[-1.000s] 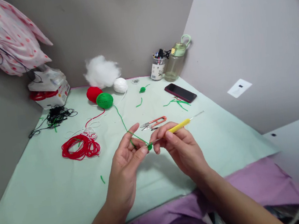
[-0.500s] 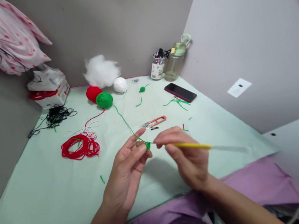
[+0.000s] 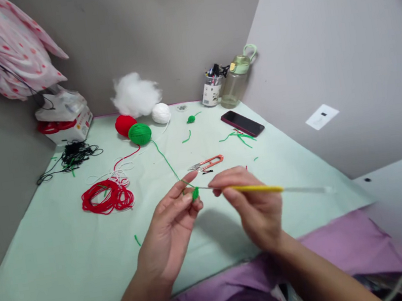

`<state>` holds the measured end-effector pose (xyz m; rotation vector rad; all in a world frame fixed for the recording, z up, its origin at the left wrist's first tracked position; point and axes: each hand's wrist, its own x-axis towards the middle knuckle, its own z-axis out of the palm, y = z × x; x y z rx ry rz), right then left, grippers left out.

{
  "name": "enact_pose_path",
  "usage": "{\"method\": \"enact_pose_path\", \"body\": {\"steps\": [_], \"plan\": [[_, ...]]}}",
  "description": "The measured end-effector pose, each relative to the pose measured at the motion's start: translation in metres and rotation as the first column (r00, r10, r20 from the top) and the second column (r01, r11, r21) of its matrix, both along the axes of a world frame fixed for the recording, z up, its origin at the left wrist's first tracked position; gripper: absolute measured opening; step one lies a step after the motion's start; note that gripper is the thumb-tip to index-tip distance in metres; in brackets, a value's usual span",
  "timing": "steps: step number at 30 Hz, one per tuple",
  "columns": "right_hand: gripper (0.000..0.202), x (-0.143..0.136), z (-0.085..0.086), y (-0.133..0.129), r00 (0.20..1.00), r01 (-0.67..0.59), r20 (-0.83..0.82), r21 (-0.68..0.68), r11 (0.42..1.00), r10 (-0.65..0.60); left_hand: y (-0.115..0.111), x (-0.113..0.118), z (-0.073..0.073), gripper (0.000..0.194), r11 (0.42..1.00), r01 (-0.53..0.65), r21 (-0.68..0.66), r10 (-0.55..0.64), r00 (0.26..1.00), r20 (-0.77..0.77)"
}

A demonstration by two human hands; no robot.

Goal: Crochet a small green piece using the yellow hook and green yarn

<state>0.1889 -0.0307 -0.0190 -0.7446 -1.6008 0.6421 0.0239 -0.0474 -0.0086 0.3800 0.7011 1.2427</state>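
Observation:
Between thumb and fingers, my left hand [image 3: 170, 224] pinches a small piece of green crochet work [image 3: 195, 193]. A green strand [image 3: 166, 159] runs over my raised left index finger and back to the green yarn ball [image 3: 140, 134]. My right hand [image 3: 255, 205] is closed round the yellow grip of a crochet hook [image 3: 256, 188]. Its thin metal end reaches the top of the green piece; the tip itself is too small to make out. Just beyond my hands lie orange-handled thread snips [image 3: 208, 163].
A red yarn ball [image 3: 126, 125], a white ball [image 3: 161, 113] and fluffy stuffing [image 3: 136, 95] sit at the back. Left are a red yarn coil [image 3: 106, 197] and tangled black yarn [image 3: 79, 153]. A phone [image 3: 242, 123], pen cup [image 3: 212, 89] and bottle [image 3: 235, 83] stand at the right.
My right hand and the hook have drawn slightly to the right, so more of the metal shaft shows. The green piece has tilted and shifted slightly left in my left fingers.

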Motion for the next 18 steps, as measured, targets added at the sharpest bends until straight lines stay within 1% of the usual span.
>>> {"method": "enact_pose_path", "body": {"steps": [1,3,4,5,7,10,15,18], "plan": [[0.020,0.0008,0.0020,0.0017,0.993,-0.060,-0.102,-0.085,0.995,0.052,0.0001,-0.0010,0.0002,0.035,1.000,-0.009,0.010,0.009,1.000,-0.009],[0.016,0.0006,0.0041,0.0048,0.952,-0.199,-0.272,-0.196,0.960,0.142,-0.0009,-0.0007,-0.0002,0.033,0.999,-0.023,0.044,0.025,0.998,-0.050],[0.015,-0.0004,0.0043,0.0058,0.932,-0.252,-0.319,-0.227,0.941,0.173,-0.0019,0.0004,-0.0009,0.033,0.997,-0.026,0.066,0.031,0.996,-0.081],[0.014,-0.0019,0.0042,0.0064,0.923,-0.280,-0.333,-0.246,0.928,0.191,-0.0029,0.0020,-0.0018,0.033,0.996,-0.025,0.087,0.035,0.993,-0.113],[0.013,-0.0052,0.0038,0.0063,0.936,-0.276,-0.289,-0.250,0.928,0.200,-0.0046,0.0050,-0.0038,0.035,0.993,-0.017,0.119,0.036,0.986,-0.162],[0.013,-0.0079,0.0042,0.0051,0.958,-0.233,-0.220,-0.217,0.948,0.185,-0.0047,0.0059,-0.0052,0.037,0.992,0.001,0.123,0.019,0.986,-0.165],[0.014,-0.0052,0.0041,0.0050,0.956,-0.239,-0.235,-0.267,0.934,0.177,-0.0031,0.0016,-0.0054,0.034,0.995,0.030,0.092,-0.017,0.990,-0.143],[0.013,-0.0051,0.0043,0.0042,0.965,-0.206,-0.208,-0.213,0.955,0.162,-0.0037,0.0016,-0.0053,0.032,0.995,0.021,0.099,-0.005,0.987,-0.160]]}}
